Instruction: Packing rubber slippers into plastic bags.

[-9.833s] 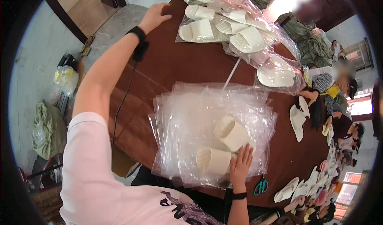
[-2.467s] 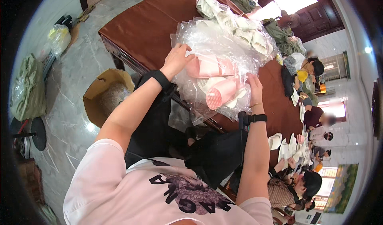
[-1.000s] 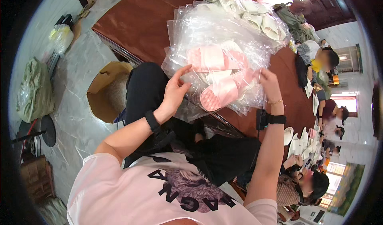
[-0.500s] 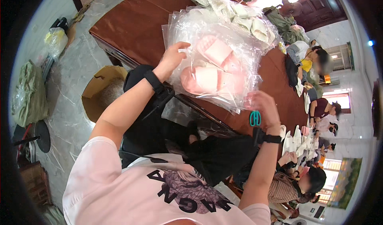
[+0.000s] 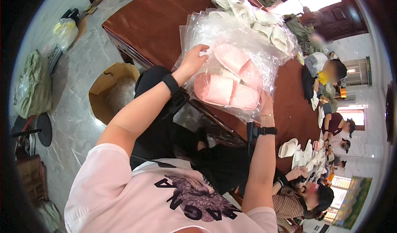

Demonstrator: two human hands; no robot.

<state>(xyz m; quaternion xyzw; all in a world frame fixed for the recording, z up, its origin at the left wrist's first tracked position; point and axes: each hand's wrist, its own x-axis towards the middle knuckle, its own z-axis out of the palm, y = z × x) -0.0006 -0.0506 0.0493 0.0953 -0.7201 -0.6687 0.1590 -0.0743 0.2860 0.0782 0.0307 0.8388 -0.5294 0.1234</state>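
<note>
A seated worker grips a clear plastic bag (image 5: 231,74) holding a pair of pink slippers (image 5: 226,91) just above the near edge of a brown bench (image 5: 161,18), the left hand (image 5: 193,60) closed on the bag's upper left edge with fingers curled over the film, and the right hand (image 5: 264,105) clasping its lower right corner, largely hidden behind the plastic. Both slippers appear to be fully inside the bag, lying side by side, one (image 5: 237,63) above the other; whether the bag's mouth is sealed cannot be told. Beneath it lies a stack of empty clear bags (image 5: 215,30), suggesting more pairs are yet to be packed, while a heap of bagged pale slippers (image 5: 264,22) sits at the far end of the bench, work that looks already finished. An open cardboard box (image 5: 109,92) stands on the floor to the worker's left. Further along on the right, other people (image 5: 331,121) sit amid loose white slippers (image 5: 289,148).
</note>
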